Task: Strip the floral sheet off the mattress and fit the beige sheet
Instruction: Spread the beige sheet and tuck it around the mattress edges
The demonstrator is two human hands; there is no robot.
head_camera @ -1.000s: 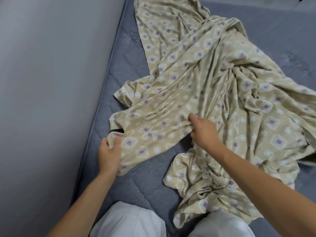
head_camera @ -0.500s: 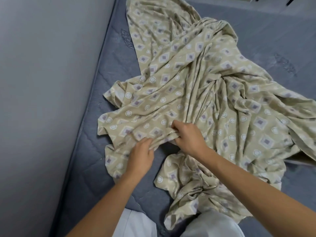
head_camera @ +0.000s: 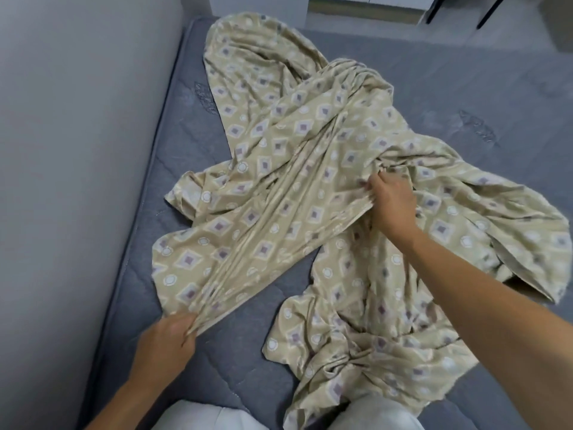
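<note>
Beige sheet (head_camera: pixel 310 187) edge beside wall (head_camera: pixel 77 150).

My left hand's (head_camera: pixel 164 346) fingertips are buried in the bunched pleats of the beige sheet (head_camera: pixel 297 187) I grip, and my right hand's (head_camera: pixel 392 203) fingers vanish into a fold the same way. Nearer me than both hands, the sheet covers part of my knees (head_camera: pixel 198 417), which the bottom edge cuts off. Beyond my right hand, dark furniture legs (head_camera: pixel 486 10) are cropped by the top edge.
</note>
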